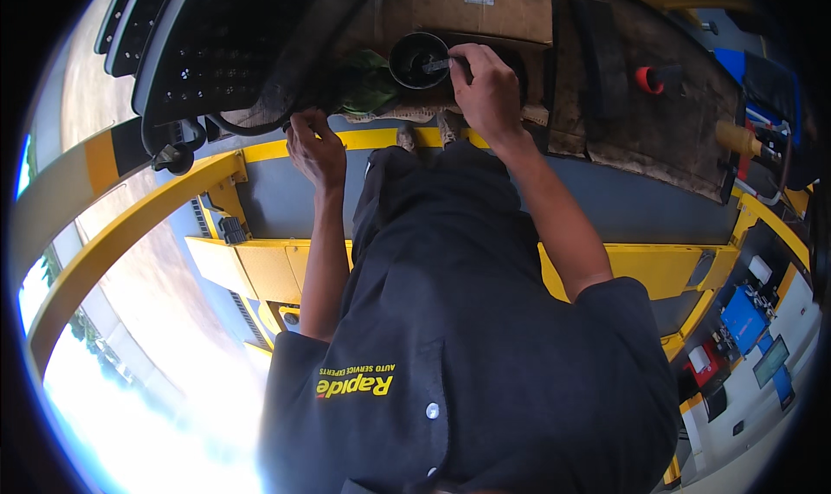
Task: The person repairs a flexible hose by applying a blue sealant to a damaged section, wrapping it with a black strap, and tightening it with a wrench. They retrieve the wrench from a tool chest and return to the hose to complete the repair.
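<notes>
Right hand (pixel 488 89) pinches grey tool (pixel 437 64) in black cup (pixel 410 58) near front edge of cardboard (pixel 415 114); sideways push could tip it. Left hand (pixel 317 152) curled, can't tell if gripping.

The box (pixel 498 18) looks like matt cardboard, the cup (pixel 395 63) smooth, the shirt (pixel 528 364) matt cloth.

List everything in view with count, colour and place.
Round container: one, black, upper centre
Thin tool: one, grey, in container
Crumpled material: one, green, left of container
Cardboard box: one, brown, top centre
Perforated panels: several, black, upper left
Curved object: one, red, upper right
Stained sheet: one, brown, upper right
Cylinder: one, amber, far right
Beams: several, yellow, both sides
Distant equipment: several, mixed, right edge
Shirt, trousers: one each, black, centre
Boots: two, brown, upper centre
Left hand: one, bare, left of container
Right hand: one, bare, fingers gripping tool
</notes>
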Demonstrator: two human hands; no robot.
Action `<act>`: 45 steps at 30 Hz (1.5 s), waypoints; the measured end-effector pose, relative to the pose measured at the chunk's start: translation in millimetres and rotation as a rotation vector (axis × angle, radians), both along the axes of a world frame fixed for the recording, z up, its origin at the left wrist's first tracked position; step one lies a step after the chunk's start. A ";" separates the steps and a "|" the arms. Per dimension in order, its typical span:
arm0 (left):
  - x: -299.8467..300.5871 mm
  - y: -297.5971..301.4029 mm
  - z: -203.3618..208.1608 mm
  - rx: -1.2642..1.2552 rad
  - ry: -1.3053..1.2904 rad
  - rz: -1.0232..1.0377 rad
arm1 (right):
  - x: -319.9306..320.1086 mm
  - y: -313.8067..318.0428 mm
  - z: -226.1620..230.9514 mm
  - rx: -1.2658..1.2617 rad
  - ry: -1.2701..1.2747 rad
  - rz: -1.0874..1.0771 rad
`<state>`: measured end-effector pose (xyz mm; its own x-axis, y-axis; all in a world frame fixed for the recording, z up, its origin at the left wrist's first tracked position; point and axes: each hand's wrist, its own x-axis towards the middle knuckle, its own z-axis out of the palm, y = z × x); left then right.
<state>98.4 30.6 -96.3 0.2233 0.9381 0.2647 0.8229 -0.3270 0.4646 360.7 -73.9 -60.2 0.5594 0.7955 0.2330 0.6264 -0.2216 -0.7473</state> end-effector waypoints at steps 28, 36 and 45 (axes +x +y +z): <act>-85.0 -36.1 98.0 -1.243 -1.359 -0.088 | -220.6 10.0 71.3 0.199 0.267 0.116; -127.2 -26.0 110.6 -0.961 -1.318 0.031 | -247.9 33.8 74.8 0.085 0.487 0.295; -154.1 13.9 161.1 -0.289 -1.122 0.368 | -192.1 102.7 104.5 0.081 0.853 0.334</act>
